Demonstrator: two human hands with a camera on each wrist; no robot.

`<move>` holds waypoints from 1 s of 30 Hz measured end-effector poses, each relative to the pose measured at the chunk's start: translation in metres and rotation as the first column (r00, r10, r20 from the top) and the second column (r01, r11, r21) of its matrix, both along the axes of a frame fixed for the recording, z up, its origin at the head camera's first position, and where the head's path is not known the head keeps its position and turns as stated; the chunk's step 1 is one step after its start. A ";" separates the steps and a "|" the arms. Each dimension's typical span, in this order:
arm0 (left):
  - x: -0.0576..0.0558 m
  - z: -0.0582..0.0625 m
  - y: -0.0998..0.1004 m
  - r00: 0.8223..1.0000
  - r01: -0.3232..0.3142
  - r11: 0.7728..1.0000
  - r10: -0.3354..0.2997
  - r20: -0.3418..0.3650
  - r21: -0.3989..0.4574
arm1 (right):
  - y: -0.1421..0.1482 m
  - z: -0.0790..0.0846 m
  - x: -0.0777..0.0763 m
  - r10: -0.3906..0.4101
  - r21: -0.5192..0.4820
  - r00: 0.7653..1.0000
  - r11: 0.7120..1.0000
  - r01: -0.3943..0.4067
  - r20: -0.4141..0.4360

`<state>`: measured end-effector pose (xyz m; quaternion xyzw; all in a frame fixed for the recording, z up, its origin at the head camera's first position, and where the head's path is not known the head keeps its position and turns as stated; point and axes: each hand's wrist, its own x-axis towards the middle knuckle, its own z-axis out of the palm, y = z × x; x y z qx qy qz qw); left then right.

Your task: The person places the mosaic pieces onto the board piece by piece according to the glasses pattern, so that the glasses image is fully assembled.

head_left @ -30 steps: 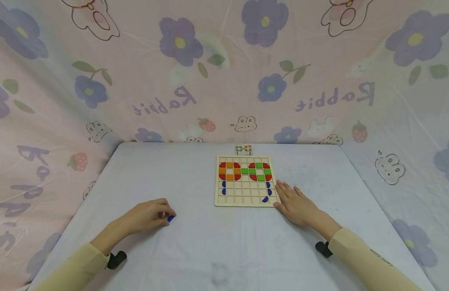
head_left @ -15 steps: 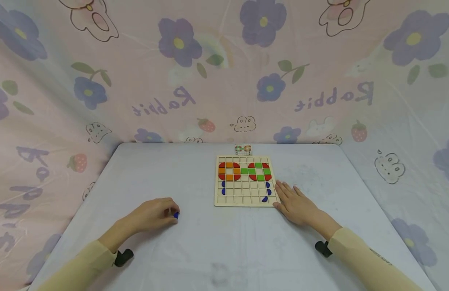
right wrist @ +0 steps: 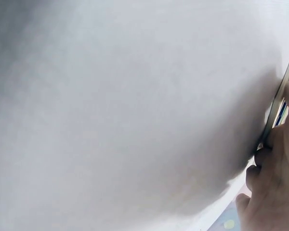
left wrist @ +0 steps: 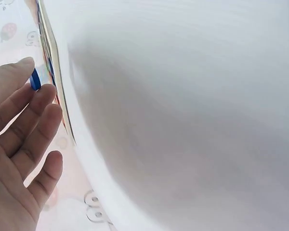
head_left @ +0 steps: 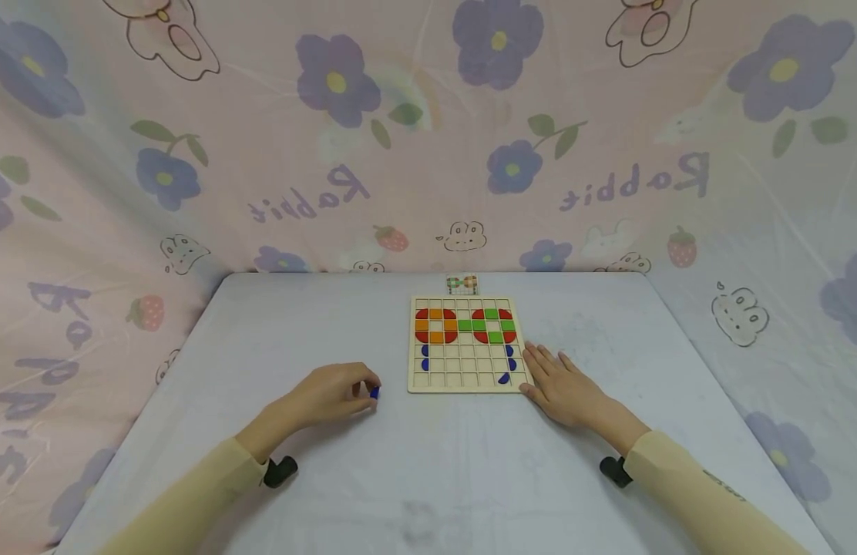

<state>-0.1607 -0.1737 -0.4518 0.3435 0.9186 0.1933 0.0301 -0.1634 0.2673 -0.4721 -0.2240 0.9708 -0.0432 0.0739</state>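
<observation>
My left hand (head_left: 334, 393) pinches a small blue piece (head_left: 375, 392) between thumb and fingers, left of the board. In the left wrist view that blue piece (left wrist: 35, 79) shows edge-on at the fingertips. The square wooden grid board (head_left: 466, 378) holds red, orange and green pieces in two rings joined by a green square (head_left: 465, 326). Below the rings sit several blue half-round pieces, two at left and the rest at right; one blue piece (head_left: 504, 378) lies slanted. With fingers straight, my right hand (head_left: 567, 389) rests against the board's right edge.
A small pattern card (head_left: 462, 284) lies just behind the board, near the back edge of the white table (head_left: 297, 324). A printed cloth (head_left: 428, 154) hangs behind and beside the table. A dark wrist camera (head_left: 280, 472) sits under the left forearm.
My left hand has moved to the right and slightly away from me, bringing the blue piece closer to the board. The right hand and the board keep their places.
</observation>
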 end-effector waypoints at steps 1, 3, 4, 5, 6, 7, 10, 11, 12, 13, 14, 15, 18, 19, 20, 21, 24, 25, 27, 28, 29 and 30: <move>-0.002 0.000 0.005 1.000 0.003 1.000 -0.003 -0.001 0.000 | 0.000 0.000 0.000 -0.001 0.001 1.000 1.000 0.001 0.001; -0.006 0.002 0.014 1.000 0.009 1.000 -0.009 -0.001 0.002 | 0.000 0.000 0.000 0.000 0.002 1.000 1.000 0.000 -0.004; -0.008 0.003 0.019 1.000 0.012 1.000 -0.012 0.002 0.003 | 0.001 0.000 0.000 0.000 0.003 1.000 1.000 0.000 -0.005; -0.010 0.003 0.023 1.000 0.015 1.000 -0.015 0.001 0.003 | 0.001 0.000 0.000 -0.001 0.002 1.000 1.000 0.001 -0.003; -0.012 0.003 0.027 1.000 0.018 1.000 -0.018 0.002 0.002 | 0.001 0.000 0.000 -0.002 0.001 1.000 1.000 0.002 -0.001; -0.014 0.004 0.031 1.000 0.020 1.000 -0.020 0.005 0.003 | 0.001 0.000 0.000 0.000 0.001 1.000 1.000 0.000 -0.002; -0.020 0.003 0.041 1.000 0.026 1.000 -0.026 0.010 -0.008 | 0.001 0.000 -0.001 -0.003 0.007 1.000 1.000 0.003 0.011; -0.022 0.002 0.044 1.000 0.029 0.999 -0.029 0.011 -0.014 | 0.001 0.000 -0.001 -0.001 0.007 1.000 1.000 0.001 0.011; -0.024 0.001 0.048 0.999 0.033 0.999 -0.033 0.013 -0.019 | 0.001 0.000 -0.001 -0.002 0.010 1.000 1.000 0.002 0.014; -0.026 0.001 0.051 0.999 0.038 0.999 -0.038 0.016 -0.023 | 0.001 0.000 -0.001 -0.002 0.011 1.000 1.000 0.002 0.017; -0.028 0.001 0.054 0.999 0.044 0.999 -0.044 0.019 -0.026 | 0.001 0.000 -0.002 -0.007 0.013 1.000 1.000 0.006 0.021; -0.030 0.001 0.058 0.999 0.050 0.998 -0.049 0.023 -0.029 | 0.001 0.000 -0.001 -0.005 0.009 1.000 1.000 0.005 0.019; -0.035 0.002 0.068 0.997 0.067 0.997 -0.066 0.029 -0.041 | 0.001 -0.001 -0.002 -0.007 0.015 1.000 1.000 0.006 0.013; -0.036 0.002 0.072 0.997 0.073 0.996 -0.072 0.033 -0.042 | 0.001 -0.001 -0.002 -0.006 0.013 1.000 1.000 0.006 0.011; -0.038 0.003 0.075 0.996 0.078 0.996 -0.077 0.034 -0.042 | 0.002 -0.001 -0.002 -0.004 0.013 1.000 1.000 0.004 0.006; -0.040 0.003 0.079 0.996 0.083 0.995 -0.081 0.036 -0.047 | 0.002 -0.002 -0.002 -0.002 0.008 1.000 1.000 0.002 0.004; -0.044 0.002 0.088 0.995 0.099 0.993 -0.097 0.038 -0.058 | 0.001 -0.002 -0.003 -0.006 0.001 1.000 1.000 0.005 0.008; -0.046 0.002 0.090 0.994 0.104 0.993 -0.102 0.036 -0.064 | 0.001 -0.002 -0.003 -0.006 -0.004 1.000 1.000 0.006 0.011; -0.048 0.000 0.094 0.994 0.110 0.990 -0.109 0.021 -0.085 | 0.001 -0.003 -0.002 -0.011 -0.001 1.000 1.000 0.012 0.015; -0.050 -0.001 0.096 0.994 0.111 0.989 -0.110 0.014 -0.096 | 0.001 -0.003 -0.002 -0.014 0.000 1.000 1.000 0.014 0.017; -0.051 -0.002 0.097 0.994 0.111 0.988 -0.111 0.007 -0.106 | 0.001 -0.003 -0.002 -0.013 -0.001 1.000 1.000 0.014 0.015; -0.052 -0.003 0.099 0.994 0.109 0.988 -0.109 0.002 -0.114 | 0.001 -0.003 -0.002 -0.013 0.000 1.000 1.000 0.013 0.013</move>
